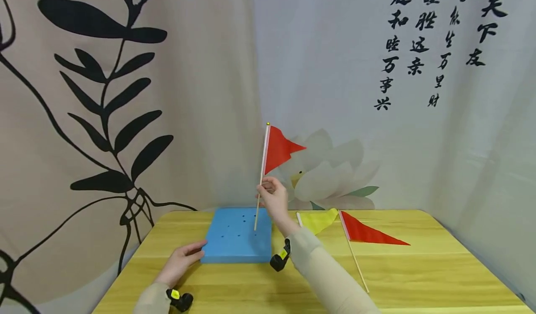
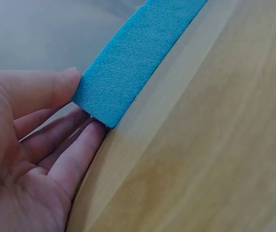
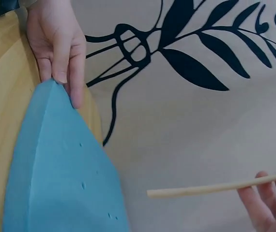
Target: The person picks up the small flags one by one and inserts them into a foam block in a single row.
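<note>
A blue foam block (image 1: 238, 246) with small holes in its top lies on the wooden table. At its front left corner, my left hand (image 1: 181, 259) rests with fairly straight fingers; in the left wrist view the thumb and fingertips (image 2: 69, 82) touch the block's end. My right hand (image 1: 275, 197) pinches the thin wooden stick of a small red flag (image 1: 278, 150). Held upright with a slight tilt, the flag has its cloth above the hand. In the right wrist view the stick's bare lower end (image 3: 176, 192) hangs apart from the block.
Right of the block lie a yellow flag (image 1: 320, 221), partly behind my right forearm, and another red flag (image 1: 374, 231) with its stick towards the front. A curtain (image 1: 217, 95) with printed leaves and characters hangs behind the table (image 1: 435, 267).
</note>
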Available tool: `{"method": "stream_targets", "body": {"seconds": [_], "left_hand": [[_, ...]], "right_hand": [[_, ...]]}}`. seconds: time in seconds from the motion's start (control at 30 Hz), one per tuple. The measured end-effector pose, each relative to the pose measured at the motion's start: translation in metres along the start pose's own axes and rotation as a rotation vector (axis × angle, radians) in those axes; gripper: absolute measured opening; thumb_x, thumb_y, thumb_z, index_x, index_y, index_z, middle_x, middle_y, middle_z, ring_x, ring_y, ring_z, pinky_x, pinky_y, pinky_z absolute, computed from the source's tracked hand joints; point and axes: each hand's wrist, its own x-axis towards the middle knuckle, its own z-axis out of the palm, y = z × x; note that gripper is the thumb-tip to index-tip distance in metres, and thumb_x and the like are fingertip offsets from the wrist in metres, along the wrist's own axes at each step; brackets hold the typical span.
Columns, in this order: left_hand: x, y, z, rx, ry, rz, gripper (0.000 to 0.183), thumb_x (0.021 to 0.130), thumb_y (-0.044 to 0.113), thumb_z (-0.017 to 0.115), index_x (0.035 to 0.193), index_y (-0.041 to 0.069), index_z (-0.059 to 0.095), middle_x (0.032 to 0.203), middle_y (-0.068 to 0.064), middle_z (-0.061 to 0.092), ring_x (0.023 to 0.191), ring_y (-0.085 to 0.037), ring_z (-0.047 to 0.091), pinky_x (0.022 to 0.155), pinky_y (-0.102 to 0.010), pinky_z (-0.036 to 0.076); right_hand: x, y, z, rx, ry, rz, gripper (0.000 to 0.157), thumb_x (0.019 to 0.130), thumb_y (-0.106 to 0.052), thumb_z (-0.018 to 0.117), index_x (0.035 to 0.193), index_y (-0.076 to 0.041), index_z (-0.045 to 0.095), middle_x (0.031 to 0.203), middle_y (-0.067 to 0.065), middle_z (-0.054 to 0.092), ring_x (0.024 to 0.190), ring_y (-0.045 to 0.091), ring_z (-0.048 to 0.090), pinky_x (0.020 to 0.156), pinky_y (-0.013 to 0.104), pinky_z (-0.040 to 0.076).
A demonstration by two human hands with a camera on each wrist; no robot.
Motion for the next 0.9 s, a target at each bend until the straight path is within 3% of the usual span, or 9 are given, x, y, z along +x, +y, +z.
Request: {"method": "stream_targets", "body": {"seconds": [0.07,0.13,0.3,0.4,0.57,0.77,0.9], "left_hand": [[0.0,0.0,0.0,0.001,0.003,0.003,0.048,0.096,0.019,0.062,0.138,-0.002,0.052,0.143,-0.022,0.046,0.128,-0.039,0.045,0.1,-0.048,0.046],[0.0,0.0,0.0,0.001,0.005,0.007,0.047,0.096,0.019,0.063,0.138,-0.001,0.053,0.143,-0.022,0.046,0.128,-0.039,0.045,0.1,-0.047,0.046],[0.0,-0.001,-0.001,0.016,0.012,0.021,0.046,0.095,0.02,0.064,0.137,0.0,0.055,0.142,-0.022,0.047,0.128,-0.039,0.046,0.1,-0.047,0.046],[0.0,0.0,-0.001,0.014,0.019,0.029,0.045,0.095,0.018,0.064,0.136,0.0,0.056,0.141,-0.021,0.049,0.128,-0.038,0.046,0.101,-0.047,0.046],[0.0,0.001,-0.001,0.005,0.024,0.034,0.044,0.095,0.016,0.063,0.135,0.0,0.056,0.14,-0.021,0.049,0.128,-0.038,0.046,0.101,-0.047,0.045],[0.0,0.001,-0.002,-0.008,0.028,0.037,0.044,0.095,0.016,0.064,0.135,-0.001,0.056,0.141,-0.02,0.049,0.129,-0.037,0.046,0.102,-0.046,0.044],[0.0,0.0,-0.002,-0.008,0.011,0.042,0.046,0.095,0.017,0.064,0.136,-0.002,0.055,0.141,-0.021,0.048,0.13,-0.038,0.044,0.103,-0.047,0.043]], "right_hand": [[0.002,0.001,0.007,-0.004,-0.026,-0.014,0.017,0.094,-0.001,0.061,0.11,0.004,0.059,0.099,0.029,0.062,0.084,0.044,0.066,0.056,0.031,0.059],[0.003,0.001,0.014,-0.008,-0.044,-0.029,0.017,0.094,-0.001,0.061,0.11,0.004,0.059,0.1,0.03,0.063,0.087,0.047,0.065,0.056,0.029,0.059],[0.005,-0.002,0.028,-0.009,-0.053,-0.054,0.016,0.093,-0.001,0.062,0.109,0.004,0.06,0.099,0.029,0.064,0.088,0.049,0.064,0.066,0.053,0.059],[0.005,0.001,0.035,0.008,-0.048,-0.043,0.015,0.093,-0.001,0.063,0.107,0.004,0.06,0.098,0.03,0.064,0.089,0.05,0.063,0.069,0.057,0.057],[0.012,0.024,0.047,0.03,-0.053,0.0,0.014,0.094,0.001,0.061,0.108,0.002,0.059,0.1,0.031,0.063,0.09,0.048,0.064,0.065,0.043,0.06],[0.024,0.065,0.065,0.086,-0.037,0.038,0.016,0.093,-0.002,0.063,0.109,-0.003,0.06,0.099,0.025,0.066,0.087,0.043,0.066,0.067,0.052,0.059],[0.023,0.075,0.073,0.092,-0.022,0.052,0.014,0.093,-0.004,0.065,0.106,-0.007,0.061,0.095,0.02,0.067,0.086,0.04,0.066,0.061,0.042,0.06]]}}
